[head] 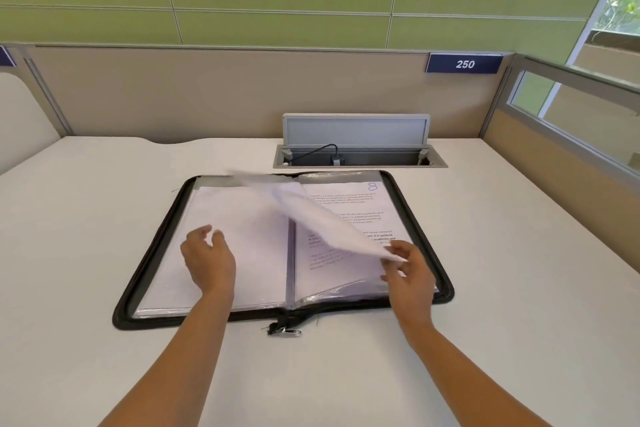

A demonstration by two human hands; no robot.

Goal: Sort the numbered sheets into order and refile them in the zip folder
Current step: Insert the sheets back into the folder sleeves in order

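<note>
Zip folder (155,248) lies open and flat mid-desk (104,204); its far edge sits just short of the open cable box (360,158) by the partition (207,94); desk runs wide to L, R and near side; zip pull (288,331) hangs off near edge at the spine. L hand (207,262) over L-side pages, fingers loosely curved, holding nothing; can't tell if touching. R hand (410,274) pinches near corner of a blurred, lifted sheet (311,215) above R side; sheet marked 8 (348,198) lies beneath.
</note>
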